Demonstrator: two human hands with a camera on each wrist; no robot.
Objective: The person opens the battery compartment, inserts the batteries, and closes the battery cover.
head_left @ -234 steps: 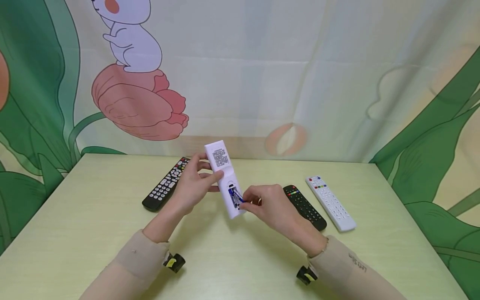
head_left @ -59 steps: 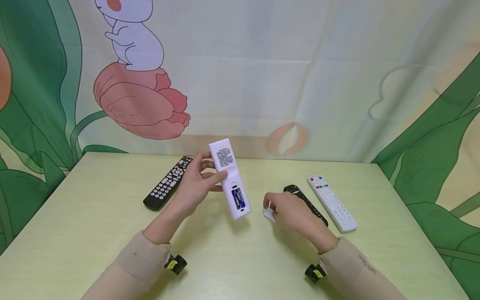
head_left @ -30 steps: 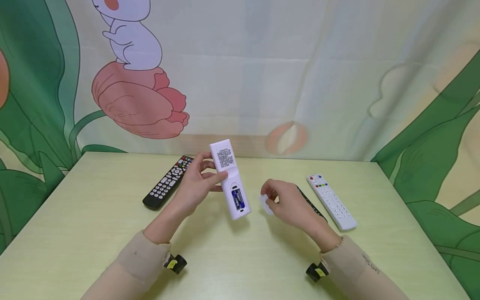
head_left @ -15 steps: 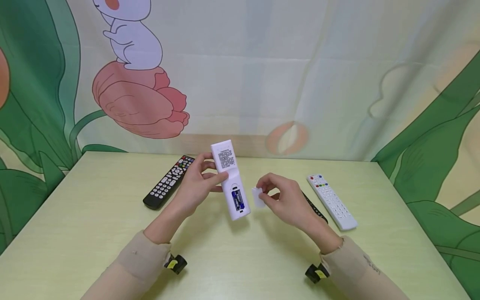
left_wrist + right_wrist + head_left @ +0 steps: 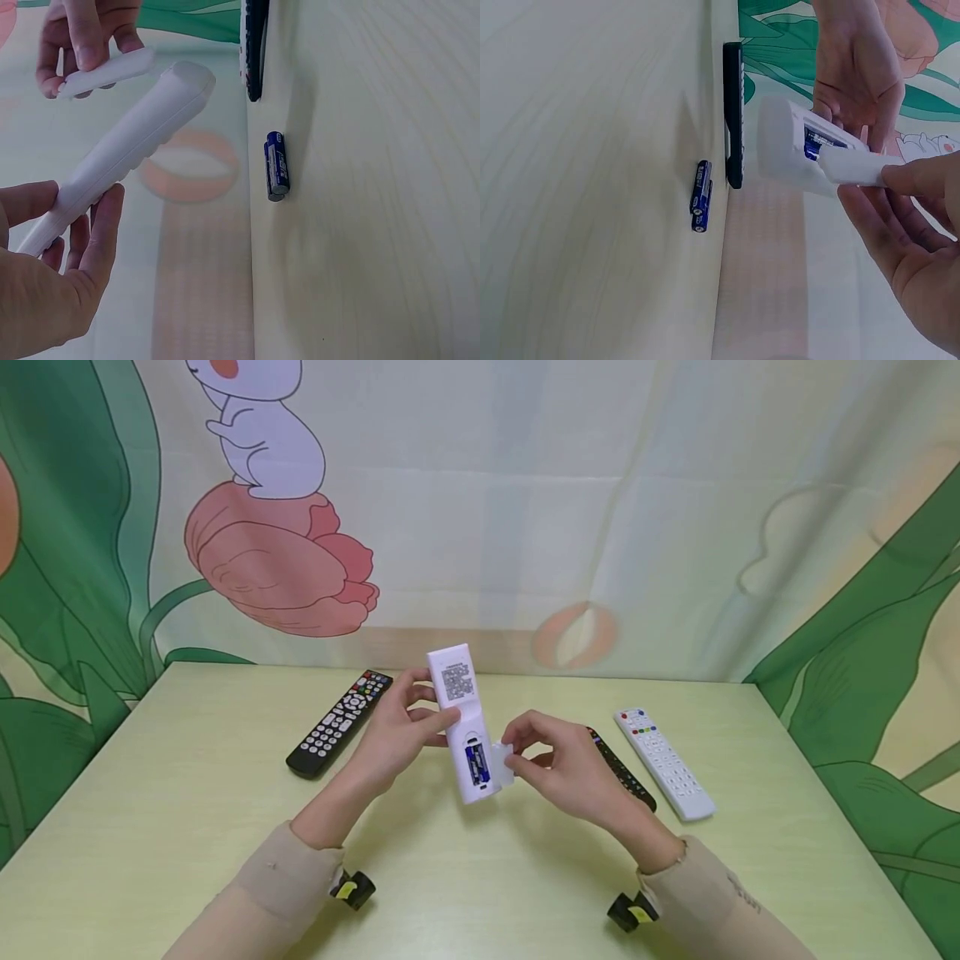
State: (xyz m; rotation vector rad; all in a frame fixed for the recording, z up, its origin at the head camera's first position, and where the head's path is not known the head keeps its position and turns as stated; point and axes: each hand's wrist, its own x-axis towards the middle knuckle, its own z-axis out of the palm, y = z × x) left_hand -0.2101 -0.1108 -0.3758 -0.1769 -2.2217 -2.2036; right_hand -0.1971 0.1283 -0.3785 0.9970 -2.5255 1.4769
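My left hand (image 5: 397, 722) grips a white remote control (image 5: 453, 681) above the table, its back turned up and tilted. Blue batteries (image 5: 477, 763) lie in its uncovered compartment. Between thumb and fingers, my right hand (image 5: 562, 764) pinches a small white battery cover (image 5: 501, 765) at the compartment's right edge. From the right wrist view, the cover's near end overlaps the compartment. Two loose blue batteries (image 5: 276, 166) lie side by side on the table in the left wrist view; in the head view they are hidden.
A black remote (image 5: 337, 727) lies to the left, by my left hand. Another black remote (image 5: 621, 771) sits partly behind my right hand, and a white remote (image 5: 663, 764) lies farther right. A patterned curtain (image 5: 525, 527) hangs behind the table's back edge.
Earlier my right hand held a battery at the compartment. It then took the white cover from the table, lifted it and brought it left to the remote. My left hand keeps holding the remote.
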